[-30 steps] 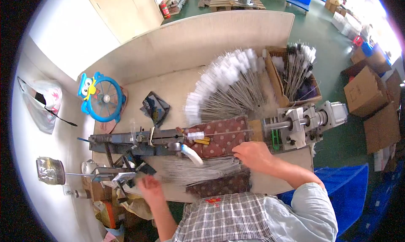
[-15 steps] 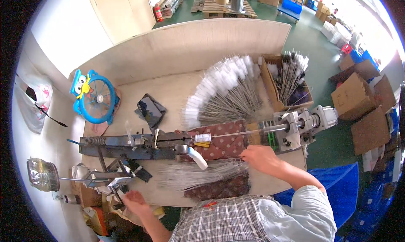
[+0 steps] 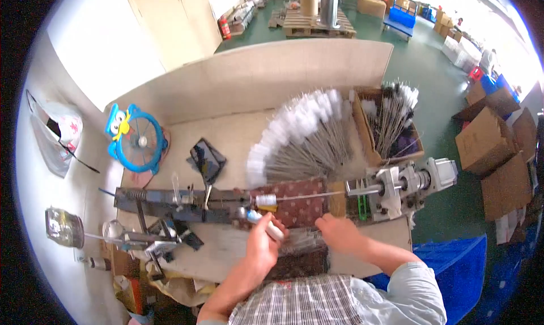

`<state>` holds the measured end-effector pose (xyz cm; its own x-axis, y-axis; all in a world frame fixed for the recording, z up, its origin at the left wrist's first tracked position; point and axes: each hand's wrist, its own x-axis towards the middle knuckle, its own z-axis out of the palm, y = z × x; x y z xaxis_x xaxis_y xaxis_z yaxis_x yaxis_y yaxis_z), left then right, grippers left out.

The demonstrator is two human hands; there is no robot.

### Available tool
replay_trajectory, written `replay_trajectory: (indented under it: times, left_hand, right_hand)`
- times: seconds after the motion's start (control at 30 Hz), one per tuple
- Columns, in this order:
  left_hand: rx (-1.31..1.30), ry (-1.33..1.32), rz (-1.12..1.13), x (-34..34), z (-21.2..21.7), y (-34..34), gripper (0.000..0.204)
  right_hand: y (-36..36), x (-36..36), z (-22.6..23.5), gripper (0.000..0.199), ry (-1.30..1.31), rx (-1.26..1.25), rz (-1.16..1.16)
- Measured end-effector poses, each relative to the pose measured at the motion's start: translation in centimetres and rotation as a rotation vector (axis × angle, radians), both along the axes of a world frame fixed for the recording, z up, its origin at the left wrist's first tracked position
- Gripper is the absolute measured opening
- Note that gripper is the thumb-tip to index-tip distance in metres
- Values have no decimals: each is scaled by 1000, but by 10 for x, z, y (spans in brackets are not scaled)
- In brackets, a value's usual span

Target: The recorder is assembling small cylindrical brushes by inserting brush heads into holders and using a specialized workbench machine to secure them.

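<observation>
My left hand (image 3: 262, 244) is closed around a white lever handle (image 3: 275, 230) on the front of a long metal bench machine (image 3: 221, 213). Just behind that hand, a small white-bristled brush (image 3: 265, 200) sits in the machine. Its thin wire stem runs right to the metal chuck (image 3: 371, 189). My right hand (image 3: 338, 233) has its fingers drawn together at the right ends of a bundle of loose wires (image 3: 300, 241); what they pinch is too small to make out. A dotted brown-red cloth (image 3: 303, 207) lies under the stem.
Finished white brushes (image 3: 306, 124) fan out behind the machine, beside a cardboard box (image 3: 368, 135) of more brushes. A blue fan (image 3: 136, 138) and a black pouch (image 3: 206, 161) occupy the left of the table. A blue bin (image 3: 453, 268) stands at the right, below the table edge.
My left hand has moved from the lower left, by the clamp parts, up and right onto the lever handle. My right hand stays by the wire ends. The whole view has shifted slightly.
</observation>
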<state>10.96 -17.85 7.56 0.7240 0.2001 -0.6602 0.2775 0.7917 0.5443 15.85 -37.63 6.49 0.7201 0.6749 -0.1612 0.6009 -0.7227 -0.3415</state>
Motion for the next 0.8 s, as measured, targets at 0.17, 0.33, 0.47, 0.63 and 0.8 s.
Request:
replay_trajectory:
  times: [0.17, 0.33, 0.47, 0.63, 0.8]
  left_hand:
    - [-998, -366, 147, -18, 88, 54, 30]
    - [-452, -273, -86, -61, 44, 65, 42]
    - [-137, -248, -419, -43, 42, 39, 30]
    - [433, -592, -633, 22, 35, -20, 14]
    - [1670, -796, -466, 64, 14, -63, 19]
  right_hand:
    - [-6, -8, 23, 23, -130, -40, 60]
    - [-43, 26, 81, 22, -262, 46, -21]
    - [-61, 48, 121, 24, -389, 268, -229]
    - [-38, 61, 100, 29, -430, 317, 46]
    - [-23, 63, 90, 23, -238, 484, -180]
